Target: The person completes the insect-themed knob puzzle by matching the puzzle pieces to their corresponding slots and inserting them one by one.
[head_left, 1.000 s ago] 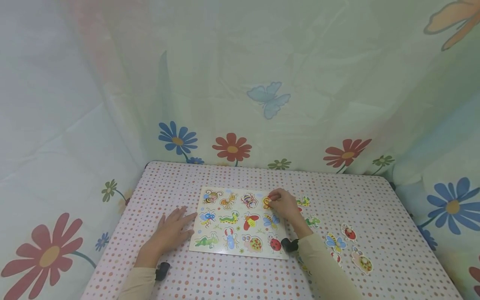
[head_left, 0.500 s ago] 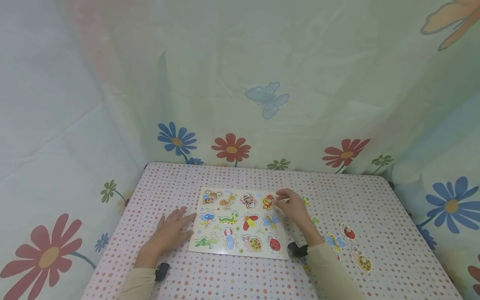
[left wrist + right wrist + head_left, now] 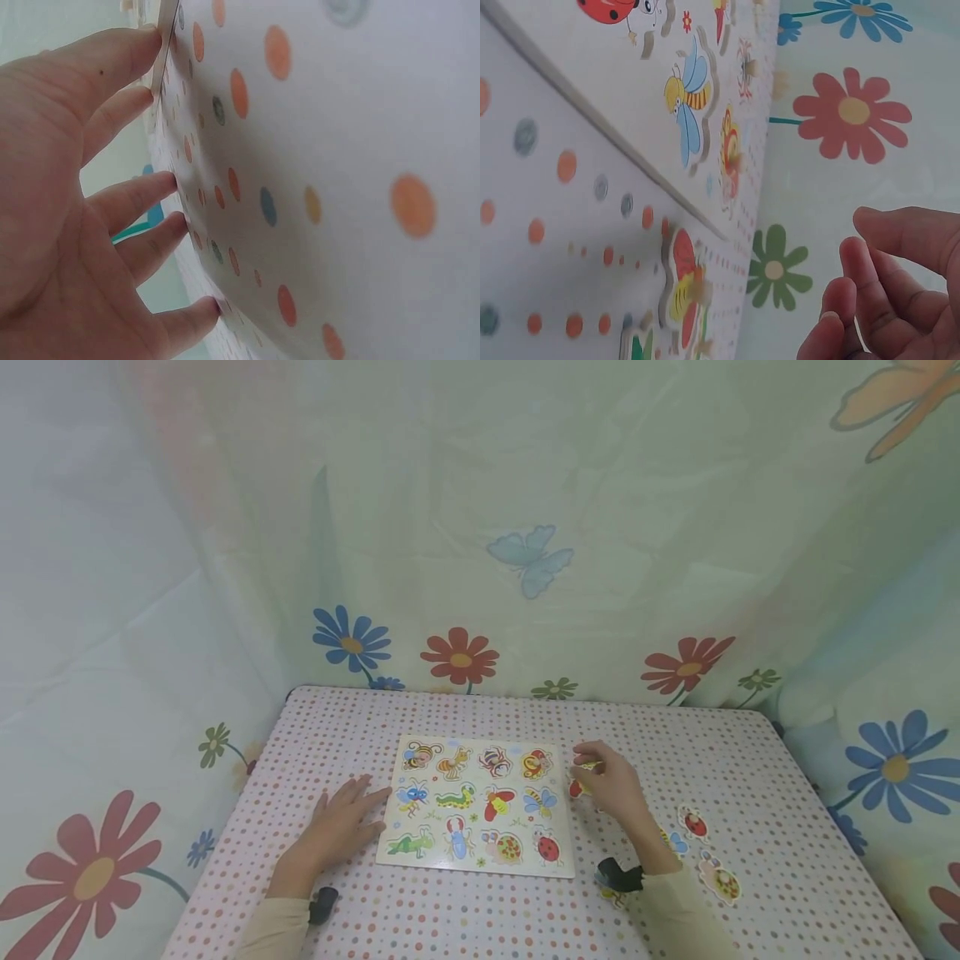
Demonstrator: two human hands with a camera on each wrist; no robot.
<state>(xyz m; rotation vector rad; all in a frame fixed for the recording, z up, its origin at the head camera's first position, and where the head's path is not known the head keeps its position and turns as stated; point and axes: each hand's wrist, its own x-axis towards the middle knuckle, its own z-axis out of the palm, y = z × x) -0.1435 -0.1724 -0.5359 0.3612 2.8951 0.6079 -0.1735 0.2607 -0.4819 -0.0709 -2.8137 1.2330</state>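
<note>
A wooden insect puzzle board [image 3: 519, 777] lies flat on the table. My left hand [image 3: 333, 827] rests flat beside it, fingers spread, thumb [image 3: 127, 56] against the board's left edge. My right hand [image 3: 615, 783] hovers just right of the board, holding nothing, thumb and index finger slightly apart and the other fingers loosely bent. Below it, a red-and-yellow insect piece [image 3: 682, 292] with a peg lies on the table. In the board's upper right corner sits a red-and-yellow butterfly piece [image 3: 536, 763] with a peg. The blue-winged bee space [image 3: 688, 105] below it shows an unfilled cutout.
Right of the board lie a ladybird piece [image 3: 693, 823], a snail-like piece [image 3: 722, 878] and a blue-winged bee piece [image 3: 677, 842] partly behind my right forearm. Another piece [image 3: 617, 900] shows beneath the wrist camera [image 3: 619, 875]. A flowered curtain [image 3: 375, 527] hangs behind the dotted table [image 3: 420, 918].
My right hand has let go of the butterfly piece in the board's corner and moved right, over the loose pieces. The left hand stays at the board's left edge.
</note>
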